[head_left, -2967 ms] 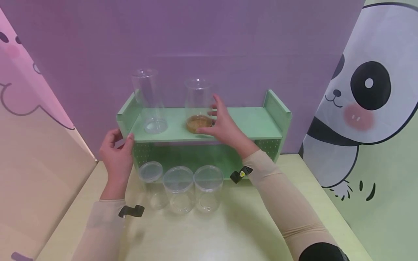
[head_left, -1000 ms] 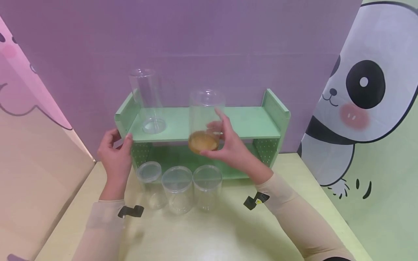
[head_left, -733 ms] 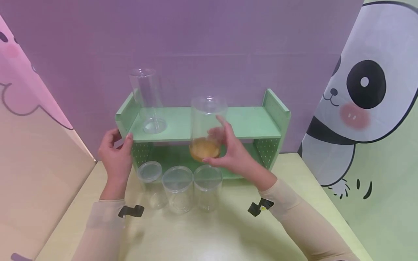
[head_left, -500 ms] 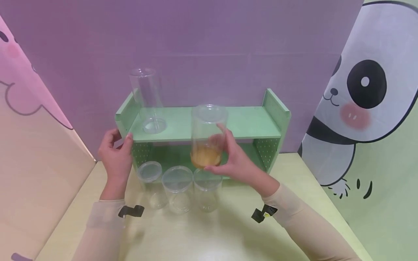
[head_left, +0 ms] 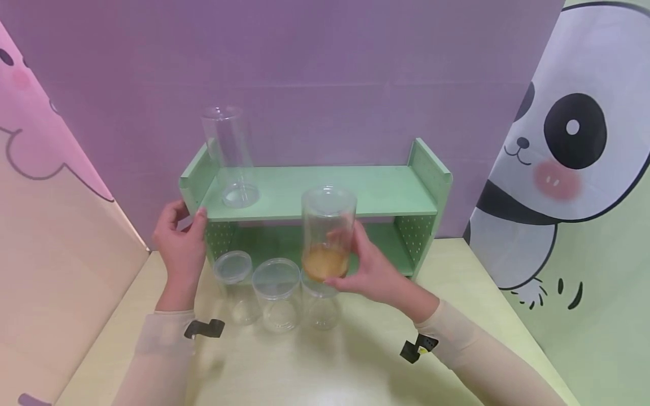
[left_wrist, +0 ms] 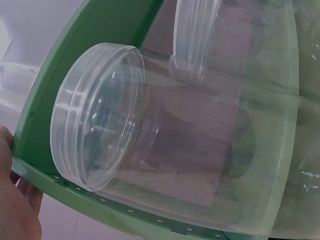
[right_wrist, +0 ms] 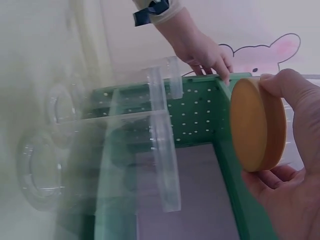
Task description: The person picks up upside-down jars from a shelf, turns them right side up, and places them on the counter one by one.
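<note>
My right hand (head_left: 373, 276) grips a clear cylindrical jar (head_left: 329, 225) near its lower end, thumb in front, holding it upright in the air before the shelf. Its bottom part is orange-brown; in the right wrist view this orange end (right_wrist: 247, 125) sits between thumb and fingers. Whether it is a lid or contents I cannot tell. My left hand (head_left: 180, 242) grips the left side panel of the green two-tier shelf (head_left: 376, 186), thumb on the front edge. The held jar overlaps the rightmost of three clear lidded jars on the table, the right jar (head_left: 325, 316).
The left jar (head_left: 232, 268) and middle jar (head_left: 276, 282) stand beside it in front of the shelf. A tall clear jar (head_left: 231, 152) stands on the upper tier's left end. A purple backdrop (head_left: 325, 67) rises behind, with cartoon-printed panels at both sides.
My right hand has lifted the orange-bottomed jar off the upper tier and brought it forward and down, slightly right, over the table jars. My left hand stays on the shelf's side panel.
</note>
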A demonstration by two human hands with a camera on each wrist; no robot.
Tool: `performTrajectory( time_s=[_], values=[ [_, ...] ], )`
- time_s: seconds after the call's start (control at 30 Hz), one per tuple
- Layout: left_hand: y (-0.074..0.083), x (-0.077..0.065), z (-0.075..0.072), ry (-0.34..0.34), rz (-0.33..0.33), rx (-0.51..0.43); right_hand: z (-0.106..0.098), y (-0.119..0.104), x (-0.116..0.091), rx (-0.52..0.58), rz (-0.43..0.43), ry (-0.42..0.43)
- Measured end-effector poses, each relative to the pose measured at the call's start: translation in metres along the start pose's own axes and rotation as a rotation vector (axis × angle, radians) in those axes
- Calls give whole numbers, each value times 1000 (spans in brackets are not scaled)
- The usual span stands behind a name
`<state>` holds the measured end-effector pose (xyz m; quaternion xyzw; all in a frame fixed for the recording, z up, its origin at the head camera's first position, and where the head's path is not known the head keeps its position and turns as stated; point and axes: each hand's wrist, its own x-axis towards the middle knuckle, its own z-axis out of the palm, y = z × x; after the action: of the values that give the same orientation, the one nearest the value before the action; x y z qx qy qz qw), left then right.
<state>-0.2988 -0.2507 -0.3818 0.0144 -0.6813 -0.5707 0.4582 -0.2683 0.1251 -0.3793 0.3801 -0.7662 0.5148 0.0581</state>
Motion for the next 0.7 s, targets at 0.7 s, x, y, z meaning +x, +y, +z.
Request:
performTrajectory(
  time_s=[0.7],
  values=[
    [-4,2,2,13,-27,-9,10,11,-22,10,5,-36]
  ],
)
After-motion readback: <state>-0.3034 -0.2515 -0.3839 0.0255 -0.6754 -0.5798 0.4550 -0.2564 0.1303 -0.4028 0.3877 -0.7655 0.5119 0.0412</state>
